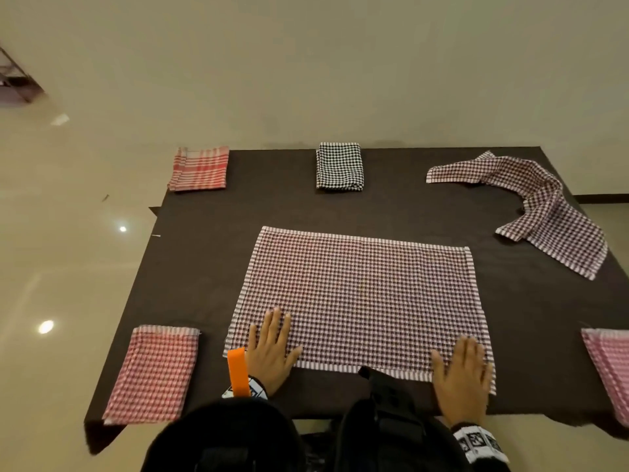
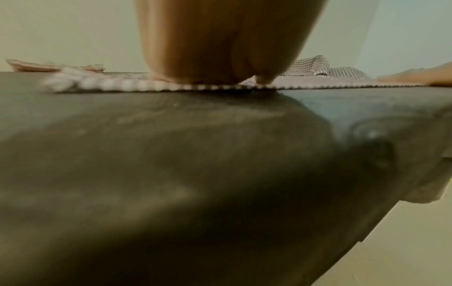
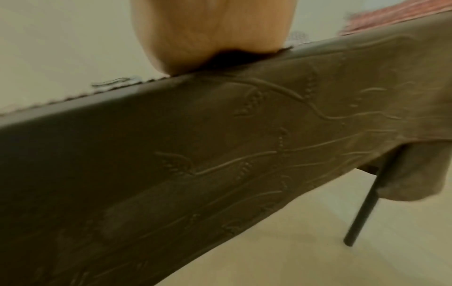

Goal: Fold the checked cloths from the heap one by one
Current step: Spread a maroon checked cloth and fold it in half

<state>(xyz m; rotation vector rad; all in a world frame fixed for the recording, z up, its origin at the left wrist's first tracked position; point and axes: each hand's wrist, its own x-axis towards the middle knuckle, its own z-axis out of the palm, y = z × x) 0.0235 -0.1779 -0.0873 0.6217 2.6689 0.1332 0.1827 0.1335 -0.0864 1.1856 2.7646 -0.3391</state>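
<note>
Left hand (image 1: 272,349) flat, fingers straight and spread, pressing the lower left corner of the spread checked cloth (image 1: 360,301); right hand (image 1: 463,373) flat likewise on its lower right corner, gripping nothing. Cloth laid open mid-frame on the dark-covered desk (image 1: 204,267). Around it, four folded cloths: upper left (image 1: 199,168), upper centre (image 1: 339,166), lower left (image 1: 153,373), right edge (image 1: 609,366). One rumpled cloth (image 1: 541,206) upper right. No containers seen.

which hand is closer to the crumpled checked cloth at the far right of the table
Right. The right hand lies flat below the crumpled cloth; the left hand lies far across the table.
</note>
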